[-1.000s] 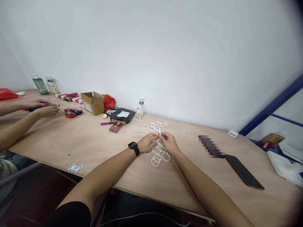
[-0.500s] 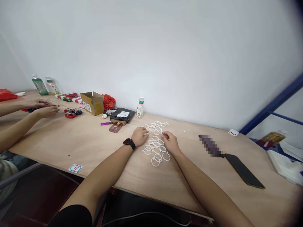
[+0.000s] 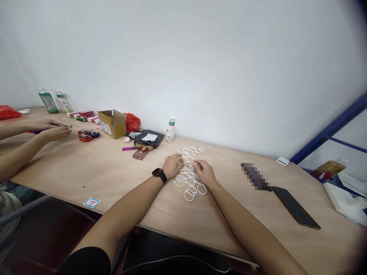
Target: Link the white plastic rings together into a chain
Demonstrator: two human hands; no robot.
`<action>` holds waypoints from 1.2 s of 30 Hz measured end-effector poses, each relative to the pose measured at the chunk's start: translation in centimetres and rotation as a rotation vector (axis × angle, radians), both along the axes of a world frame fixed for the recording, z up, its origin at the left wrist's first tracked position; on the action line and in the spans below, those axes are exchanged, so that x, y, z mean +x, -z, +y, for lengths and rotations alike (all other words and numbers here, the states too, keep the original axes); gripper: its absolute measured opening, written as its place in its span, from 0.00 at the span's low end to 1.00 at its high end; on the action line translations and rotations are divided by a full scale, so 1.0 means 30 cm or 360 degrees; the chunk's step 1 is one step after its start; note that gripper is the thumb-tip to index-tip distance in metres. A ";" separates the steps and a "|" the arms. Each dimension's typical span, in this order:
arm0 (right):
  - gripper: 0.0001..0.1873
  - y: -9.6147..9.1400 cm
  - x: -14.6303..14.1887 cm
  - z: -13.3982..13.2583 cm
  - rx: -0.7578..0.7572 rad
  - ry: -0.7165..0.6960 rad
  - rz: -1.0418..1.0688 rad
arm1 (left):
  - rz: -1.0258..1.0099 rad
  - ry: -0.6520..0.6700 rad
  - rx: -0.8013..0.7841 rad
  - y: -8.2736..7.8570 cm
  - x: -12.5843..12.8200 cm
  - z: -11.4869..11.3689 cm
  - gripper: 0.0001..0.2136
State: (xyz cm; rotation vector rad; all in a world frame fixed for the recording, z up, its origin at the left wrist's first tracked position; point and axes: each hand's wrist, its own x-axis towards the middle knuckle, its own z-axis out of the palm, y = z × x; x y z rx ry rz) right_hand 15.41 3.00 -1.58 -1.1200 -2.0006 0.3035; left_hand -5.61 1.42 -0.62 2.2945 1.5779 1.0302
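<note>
Several white plastic rings (image 3: 189,182) lie scattered in a loose pile on the plywood table (image 3: 120,183). My left hand (image 3: 173,165), with a black watch on the wrist, rests on the pile's left side with fingers curled over a ring. My right hand (image 3: 204,172) sits on the pile's right side, fingers bent down onto the rings. The two hands are a short gap apart. What the fingers pinch is too small to name.
A small white bottle (image 3: 170,130), a black bag (image 3: 149,138), a red box (image 3: 140,153), a purple lighter (image 3: 128,148) and a cardboard box (image 3: 112,123) stand behind. A black phone (image 3: 295,207) lies right. Another person's hands (image 3: 56,131) work at far left.
My hands came apart from a shared ring, the left reached out to the pile's left edge, and both now rest lower on the rings. My right hand let its raised ring down.
</note>
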 end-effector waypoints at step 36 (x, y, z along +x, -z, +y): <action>0.16 -0.021 -0.041 0.176 -0.0283 0.0167 -0.0865 | 0.0222 0.0114 -0.0013 -0.024 -0.003 -0.019 0.22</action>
